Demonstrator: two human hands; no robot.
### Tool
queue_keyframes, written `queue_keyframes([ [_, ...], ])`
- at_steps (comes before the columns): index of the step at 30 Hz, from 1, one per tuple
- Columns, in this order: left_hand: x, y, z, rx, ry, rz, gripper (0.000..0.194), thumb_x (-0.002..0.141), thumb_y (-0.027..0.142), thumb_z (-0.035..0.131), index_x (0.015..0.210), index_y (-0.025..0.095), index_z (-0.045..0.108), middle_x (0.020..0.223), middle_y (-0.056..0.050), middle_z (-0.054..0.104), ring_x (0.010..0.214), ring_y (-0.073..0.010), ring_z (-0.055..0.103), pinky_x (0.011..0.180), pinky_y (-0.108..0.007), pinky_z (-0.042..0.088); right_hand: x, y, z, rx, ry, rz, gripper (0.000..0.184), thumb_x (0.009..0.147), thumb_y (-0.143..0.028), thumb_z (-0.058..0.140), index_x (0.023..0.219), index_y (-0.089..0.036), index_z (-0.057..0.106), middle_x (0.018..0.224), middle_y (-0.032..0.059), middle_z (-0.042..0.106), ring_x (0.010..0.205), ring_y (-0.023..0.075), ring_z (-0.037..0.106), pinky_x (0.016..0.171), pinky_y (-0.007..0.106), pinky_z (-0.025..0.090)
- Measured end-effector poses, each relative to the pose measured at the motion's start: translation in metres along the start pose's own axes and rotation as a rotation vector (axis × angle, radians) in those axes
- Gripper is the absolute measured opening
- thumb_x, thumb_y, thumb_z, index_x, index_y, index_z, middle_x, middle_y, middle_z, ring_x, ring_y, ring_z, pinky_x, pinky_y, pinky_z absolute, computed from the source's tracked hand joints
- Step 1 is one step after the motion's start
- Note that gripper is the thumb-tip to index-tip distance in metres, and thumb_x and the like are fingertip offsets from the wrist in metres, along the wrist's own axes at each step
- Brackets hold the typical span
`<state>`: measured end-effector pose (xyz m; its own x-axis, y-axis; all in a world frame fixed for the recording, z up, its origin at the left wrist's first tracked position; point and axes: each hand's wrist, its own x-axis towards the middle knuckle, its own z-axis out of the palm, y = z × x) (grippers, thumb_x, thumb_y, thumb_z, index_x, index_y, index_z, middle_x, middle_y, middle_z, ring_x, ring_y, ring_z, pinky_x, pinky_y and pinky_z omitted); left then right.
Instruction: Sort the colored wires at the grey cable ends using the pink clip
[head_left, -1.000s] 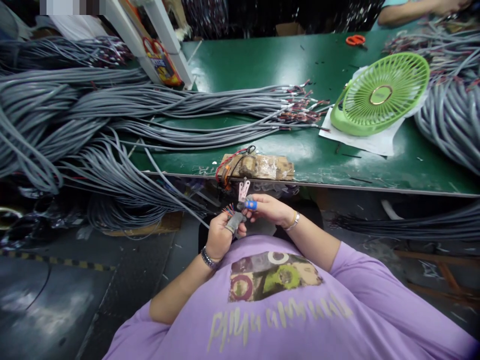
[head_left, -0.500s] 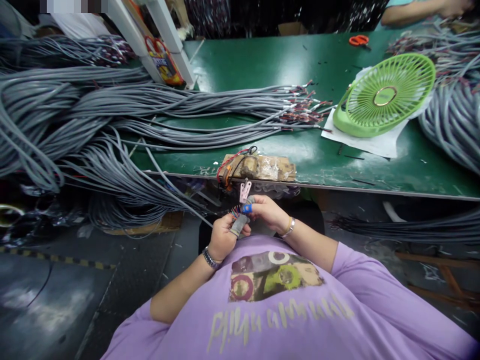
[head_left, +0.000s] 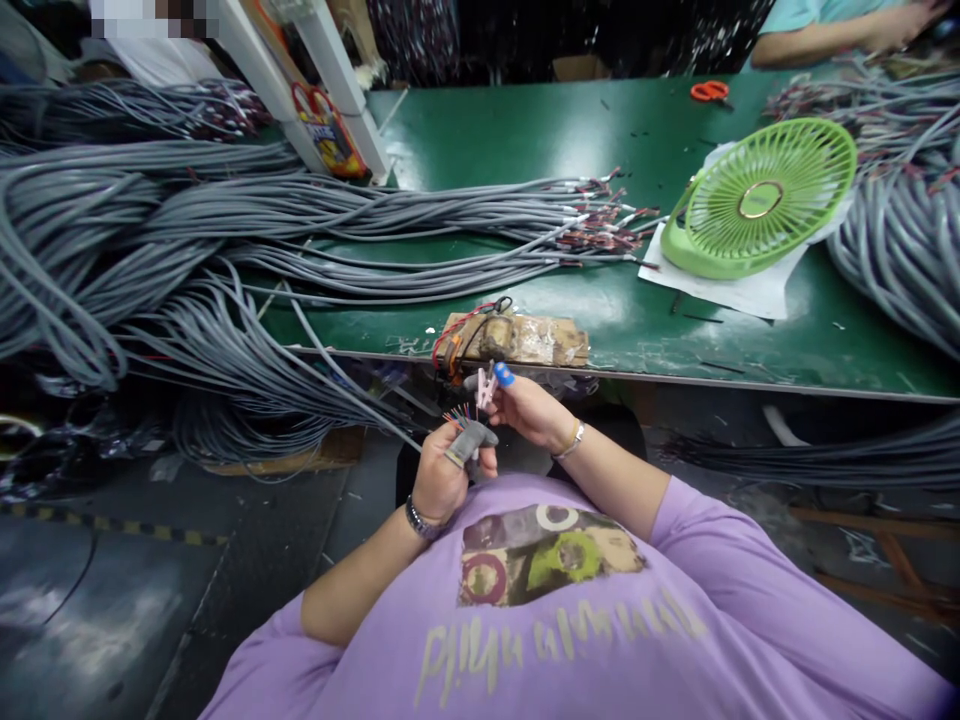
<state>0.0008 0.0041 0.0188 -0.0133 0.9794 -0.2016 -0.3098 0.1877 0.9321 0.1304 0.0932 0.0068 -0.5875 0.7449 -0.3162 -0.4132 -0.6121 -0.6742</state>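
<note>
My left hand is closed around the end of a grey cable. Thin coloured wires fan out above its fingers, and a grey cover wraps one finger. My right hand is up and to the right, at a pale pink clip in front of the table edge. A blue cover sits on its raised thumb, apart from a grey-covered fingertip on the clip's other side. Whether this hand touches the clip or holds a wire is too small to tell.
A wooden block with red and black leads lies at the edge of the green table. Grey cable bundles cover the left side. A green fan and orange scissors are to the right. A co-worker's arm shows at top right.
My right hand has moved up and away from my left hand to the pink clip, its thumb now raised. The coloured wires are more exposed above my left hand, which has barely moved.
</note>
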Motion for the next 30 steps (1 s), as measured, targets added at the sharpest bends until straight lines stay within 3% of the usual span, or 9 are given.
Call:
queue_keyframes([
  [3, 0.003, -0.001, 0.001, -0.008, -0.004, -0.016, 0.026, 0.079, 0.038, 0.065, 0.071, 0.014, 0.064, 0.049, 0.001, 0.060, 0.038, -0.0091, 0.052, 0.041, -0.020, 0.041, 0.003, 0.003, 0.006, 0.014, 0.004, -0.032, 0.043, 0.079, -0.055, 0.065, 0.092, -0.014, 0.070, 0.067, 0.0000, 0.058, 0.055, 0.0072, 0.046, 0.049, 0.018, 0.038],
  [10, 0.004, -0.003, -0.002, -0.012, -0.013, -0.001, 0.024, 0.080, 0.036, 0.065, 0.072, 0.014, 0.065, 0.050, 0.001, 0.060, 0.039, -0.0093, 0.053, 0.041, -0.020, 0.041, 0.012, 0.013, -0.005, 0.123, 0.038, 0.002, 0.049, 0.089, -0.058, 0.047, 0.087, -0.014, 0.069, 0.081, 0.0067, 0.068, 0.061, 0.0106, 0.053, 0.053, 0.021, 0.043],
  [14, 0.005, -0.004, -0.002, 0.003, -0.022, -0.006, 0.024, 0.080, 0.037, 0.065, 0.073, 0.014, 0.065, 0.050, 0.001, 0.060, 0.039, -0.0095, 0.053, 0.041, -0.021, 0.042, 0.016, 0.015, -0.005, 0.188, 0.014, 0.031, 0.049, 0.086, -0.060, 0.052, 0.085, -0.015, 0.068, 0.074, 0.0051, 0.067, 0.059, 0.0109, 0.055, 0.051, 0.021, 0.043],
  [22, 0.008, -0.011, -0.004, 0.019, -0.013, -0.024, 0.024, 0.079, 0.036, 0.065, 0.073, 0.014, 0.065, 0.050, 0.001, 0.060, 0.039, -0.0096, 0.053, 0.042, -0.021, 0.042, 0.022, 0.017, 0.003, 0.225, 0.090, -0.077, 0.045, 0.080, -0.058, 0.062, 0.077, -0.014, 0.066, 0.071, 0.0035, 0.066, 0.061, 0.0099, 0.057, 0.052, 0.019, 0.042],
  [30, -0.001, -0.015, -0.014, 0.123, 0.025, 0.072, 0.021, 0.083, 0.036, 0.061, 0.076, 0.016, 0.065, 0.052, 0.002, 0.062, 0.041, -0.0104, 0.056, 0.043, -0.022, 0.045, 0.010, 0.015, -0.003, 0.211, 0.027, 0.056, 0.060, 0.085, -0.070, 0.040, 0.085, -0.016, 0.066, 0.072, 0.0039, 0.062, 0.058, 0.0105, 0.051, 0.052, 0.021, 0.040],
])
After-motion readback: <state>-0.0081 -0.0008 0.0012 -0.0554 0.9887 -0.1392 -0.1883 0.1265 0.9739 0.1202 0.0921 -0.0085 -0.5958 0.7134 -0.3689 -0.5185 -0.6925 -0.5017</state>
